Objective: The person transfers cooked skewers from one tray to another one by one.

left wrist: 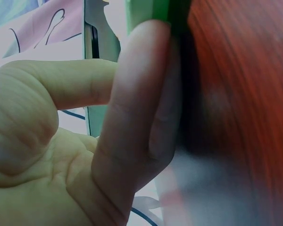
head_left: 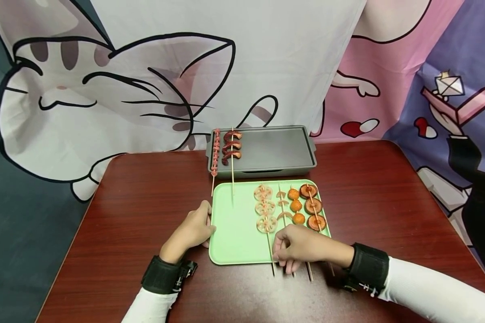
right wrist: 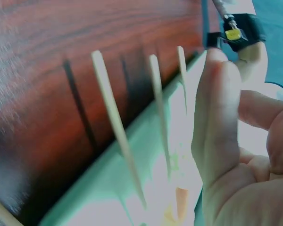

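My left hand (head_left: 191, 229) grips the left edge of a light green tray (head_left: 232, 237); in the left wrist view its fingers (left wrist: 137, 89) meet the green rim. My right hand (head_left: 301, 244) is over the tray's front edge, its fingers beside the bare stick of a skewer of lotus root slices (head_left: 265, 207). No stick shows between the right fingers (right wrist: 221, 113) in the right wrist view. Also on the tray lie a skewer of thin pale-orange pieces (head_left: 283, 203), one of orange balls (head_left: 296, 206) and one of brown mushroom slices (head_left: 313, 206). Their sticks overhang the front edge.
A grey rectangular grill pan (head_left: 276, 148) stands behind the tray. Along its left side lie a pink meat skewer (head_left: 215, 152) and a skewer of curved dark red-brown pieces (head_left: 232, 146), sticks toward the tray. Cartoon cloth (head_left: 266, 58) hangs behind the brown table (head_left: 141, 193).
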### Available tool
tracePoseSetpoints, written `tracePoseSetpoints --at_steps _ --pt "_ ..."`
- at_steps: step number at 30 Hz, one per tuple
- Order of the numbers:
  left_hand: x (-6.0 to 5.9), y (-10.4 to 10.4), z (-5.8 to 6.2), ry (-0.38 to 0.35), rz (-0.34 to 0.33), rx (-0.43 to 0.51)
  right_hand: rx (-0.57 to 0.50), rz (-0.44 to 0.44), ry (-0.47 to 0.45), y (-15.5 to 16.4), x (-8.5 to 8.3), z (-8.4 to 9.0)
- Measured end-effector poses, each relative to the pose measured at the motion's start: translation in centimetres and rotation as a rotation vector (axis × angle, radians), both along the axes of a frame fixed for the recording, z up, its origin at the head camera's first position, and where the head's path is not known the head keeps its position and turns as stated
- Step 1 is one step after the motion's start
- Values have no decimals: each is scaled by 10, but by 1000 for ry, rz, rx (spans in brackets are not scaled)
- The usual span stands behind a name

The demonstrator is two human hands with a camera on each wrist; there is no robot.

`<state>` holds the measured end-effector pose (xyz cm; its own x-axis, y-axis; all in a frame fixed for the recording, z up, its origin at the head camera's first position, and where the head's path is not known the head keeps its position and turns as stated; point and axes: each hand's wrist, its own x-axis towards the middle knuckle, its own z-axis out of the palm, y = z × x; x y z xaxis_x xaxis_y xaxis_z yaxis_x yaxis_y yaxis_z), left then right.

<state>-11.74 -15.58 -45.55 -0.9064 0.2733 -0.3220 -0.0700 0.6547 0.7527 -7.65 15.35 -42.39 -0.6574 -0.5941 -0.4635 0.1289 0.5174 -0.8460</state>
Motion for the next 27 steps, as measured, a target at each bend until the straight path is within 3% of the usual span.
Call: tracePoseSetpoints --at_steps 11,16,27 --pt "1 1 1 -2 12 -7 1 99 470 14 -10 12" --pt "1 2 2 -3 16 0 7 49 569 22 -15 19" --pt "1 2 3 -8 24 15 29 -125 894 58 -33 27"
